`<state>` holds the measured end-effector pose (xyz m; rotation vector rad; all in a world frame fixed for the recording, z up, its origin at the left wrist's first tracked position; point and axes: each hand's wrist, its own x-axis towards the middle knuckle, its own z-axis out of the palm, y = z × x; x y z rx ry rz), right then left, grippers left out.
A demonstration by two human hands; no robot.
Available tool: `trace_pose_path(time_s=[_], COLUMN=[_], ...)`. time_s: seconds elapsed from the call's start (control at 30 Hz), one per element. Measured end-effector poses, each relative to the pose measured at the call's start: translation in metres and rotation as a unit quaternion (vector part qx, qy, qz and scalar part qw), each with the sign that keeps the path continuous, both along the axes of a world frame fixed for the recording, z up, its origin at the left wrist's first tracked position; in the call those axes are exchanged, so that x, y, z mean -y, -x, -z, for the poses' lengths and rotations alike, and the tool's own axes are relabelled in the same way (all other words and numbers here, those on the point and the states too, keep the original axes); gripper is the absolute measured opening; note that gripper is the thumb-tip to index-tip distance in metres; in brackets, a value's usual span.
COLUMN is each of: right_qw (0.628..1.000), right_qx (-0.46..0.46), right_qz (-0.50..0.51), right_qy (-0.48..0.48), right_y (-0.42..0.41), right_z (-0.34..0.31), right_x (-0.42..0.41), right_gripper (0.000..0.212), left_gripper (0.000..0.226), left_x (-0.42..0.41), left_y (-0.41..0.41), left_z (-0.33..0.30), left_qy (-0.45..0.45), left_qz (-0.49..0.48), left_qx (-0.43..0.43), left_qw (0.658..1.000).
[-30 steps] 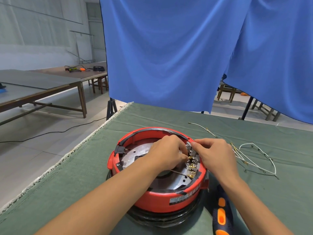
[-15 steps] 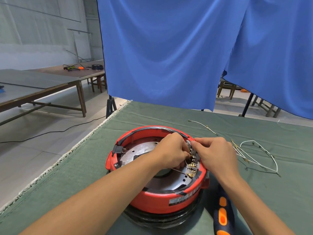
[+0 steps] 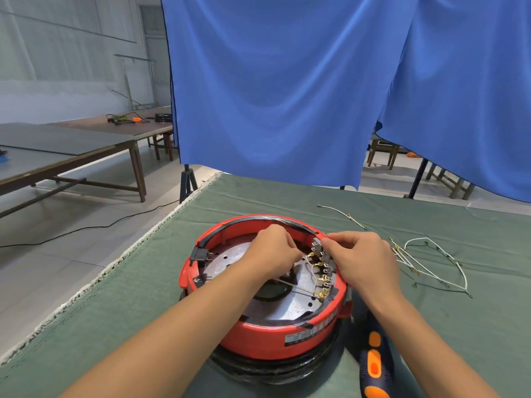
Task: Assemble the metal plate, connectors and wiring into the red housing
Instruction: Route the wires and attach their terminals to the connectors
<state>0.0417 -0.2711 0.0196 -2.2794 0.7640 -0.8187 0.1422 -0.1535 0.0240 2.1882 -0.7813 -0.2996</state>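
Observation:
The round red housing (image 3: 267,337) stands on the green cloth in front of me, with the grey metal plate (image 3: 290,305) lying inside it. A row of brass connectors (image 3: 323,271) runs along its right inner rim, with thin white wires leading from them across the plate. My left hand (image 3: 273,251) reaches over the plate with curled fingers and pinches a wire end next to the top connectors. My right hand (image 3: 365,259) rests on the right rim and pinches the top of the connector strip.
Loose white wires (image 3: 431,262) with metal ends lie on the cloth to the right, and one more wire (image 3: 342,214) further back. An orange and dark blue screwdriver (image 3: 375,360) lies by my right forearm. The table's left edge (image 3: 115,262) is frayed. Blue curtains (image 3: 273,90) hang behind.
My left hand has drawn back a little to the left, uncovering the upper connectors. My right hand stays on the rim.

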Motion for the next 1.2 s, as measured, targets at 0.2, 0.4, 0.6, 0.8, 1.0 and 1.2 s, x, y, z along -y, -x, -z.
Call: trace_pose_path(time_s=[0.2, 0.4, 0.6, 0.8, 1.0, 1.2], right_qw=[0.999, 1.000, 0.997, 0.996, 0.994, 0.996], right_qx=[-0.036, -0.018, -0.042, -0.046, -0.046, -0.030], right_qz=[0.005, -0.006, -0.009, -0.026, -0.045, -0.028], right_qy=[0.011, 0.021, 0.060, 0.075, 0.086, 0.085], right_y=[-0.001, -0.002, -0.001, -0.001, -0.003, -0.004], right_z=[0.003, 0.004, -0.001, 0.000, 0.001, 0.001], right_x=[-0.001, 0.002, 0.001, 0.005, 0.010, 0.007], right_gripper=[0.031, 0.035, 0.041, 0.040, 0.042, 0.040], left_gripper=[0.018, 0.018, 0.017, 0.017, 0.012, 0.011], left_x=[0.006, 0.012, 0.015, 0.017, 0.019, 0.017], left_y=[0.000, 0.000, -0.003, -0.005, -0.006, -0.002], left_z=[0.001, -0.003, -0.004, -0.002, -0.005, -0.005], left_qy=[0.003, 0.006, 0.022, 0.032, 0.021, 0.031], left_qz=[0.004, -0.006, -0.009, -0.013, -0.008, -0.009], left_qx=[-0.065, -0.118, -0.179, -0.196, -0.193, -0.190], left_qw=[0.998, 0.993, 0.983, 0.980, 0.981, 0.981])
